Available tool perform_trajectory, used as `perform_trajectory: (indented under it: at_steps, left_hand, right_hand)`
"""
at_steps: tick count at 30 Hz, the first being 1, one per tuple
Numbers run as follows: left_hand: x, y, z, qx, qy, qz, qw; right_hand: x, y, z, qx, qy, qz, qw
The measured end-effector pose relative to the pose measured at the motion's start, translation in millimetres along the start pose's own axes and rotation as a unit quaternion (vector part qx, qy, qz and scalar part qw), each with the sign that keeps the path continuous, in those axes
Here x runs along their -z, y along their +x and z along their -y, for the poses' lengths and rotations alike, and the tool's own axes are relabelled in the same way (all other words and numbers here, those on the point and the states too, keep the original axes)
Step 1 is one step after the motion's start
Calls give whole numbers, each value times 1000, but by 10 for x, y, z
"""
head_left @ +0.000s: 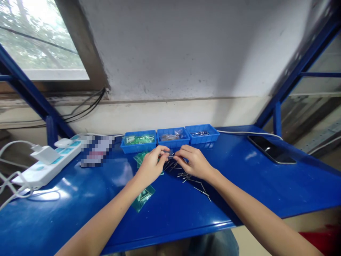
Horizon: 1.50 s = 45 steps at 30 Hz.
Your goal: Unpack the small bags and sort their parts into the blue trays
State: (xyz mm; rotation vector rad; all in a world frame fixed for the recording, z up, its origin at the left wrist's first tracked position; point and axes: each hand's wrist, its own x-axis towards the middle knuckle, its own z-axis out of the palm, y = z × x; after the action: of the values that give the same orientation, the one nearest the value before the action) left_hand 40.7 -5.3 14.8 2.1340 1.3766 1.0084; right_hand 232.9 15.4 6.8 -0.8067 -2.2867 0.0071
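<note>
My left hand [152, 161] and my right hand [194, 160] meet fingertip to fingertip above the blue table. Both are closed in a pinch around a thin metal pin [171, 156], which bridges the small gap between them; its ends are hidden by the fingers. Beneath and beside my right hand lie several loose metal pins [202, 192], scattered on the tabletop. A green plastic bag with slim pieces inside [144, 197] lies below my left wrist. More green bags [140, 158] lie behind my left hand, partly covered by it.
Three blue bins stand along the back: one with green bags [138, 148], one with clear bags [173, 143], one with metal pins [205, 139]. A white power strip [50, 167] with cables and a blurred item [98, 151] lie left. A black phone [270, 149] lies right.
</note>
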Motion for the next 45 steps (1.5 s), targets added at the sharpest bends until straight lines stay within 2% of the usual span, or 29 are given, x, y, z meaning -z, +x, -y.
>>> perform_trajectory:
  at_steps: [3,6,10,14,17,19,21,22,24,26,28,32,34,36,39,45]
  left_hand:
    - [8,-11,-14,-35,44,-40,998]
    - [20,-18,-25,-69,85,-44,993]
    - [30,-20,-32,-82,92,-42,992]
    - [34,-30,-56,-73,87,-15,993]
    - [15,-52,-76,-45,127,34,990]
    - [-14,-73,-76,-43,179,67,981]
    - [-53,-94,-66,-53,233,88,967]
    - [-73,-105,-60,-58,254,94,961]
    - [-111,-122,-52,-64,281,108,951]
    - [-135,-133,-53,-72,296,117,945]
    - [-139,-132,-54,-78,299,109,945]
    - [-83,-81,-13,-62,246,67,965]
    - [-38,-45,25,-59,206,50,976]
    - [-3,-19,57,-66,179,38,981]
    - [15,-10,70,-75,158,30,984]
    - [11,-27,8,-65,121,-7,990]
  right_hand:
    - [27,4,22,-20,9,-17,1000]
    - [49,9,34,-24,21,-20,999]
    - [44,14,40,-10,7,-31,999]
    - [72,2,45,41,-44,-46,997]
    - [159,-29,-34,58,-88,-116,988]
    - [237,-53,-172,4,-127,-197,972]
    - [312,-72,-363,-113,-179,-247,946]
    - [344,-81,-461,-181,-206,-235,932]
    - [387,-95,-612,-287,-238,-168,913]
    - [391,-98,-651,-332,-229,-117,908]
    - [350,-80,-562,-309,-174,-104,929]
    - [163,-17,-203,-138,-26,-55,989]
    - [60,-1,-72,-61,1,-14,998]
    - [-17,3,-14,-20,-2,10,1000]
    - [-58,-2,-17,-9,-13,12,1000]
    - [-6,6,-19,-34,-4,0,999]
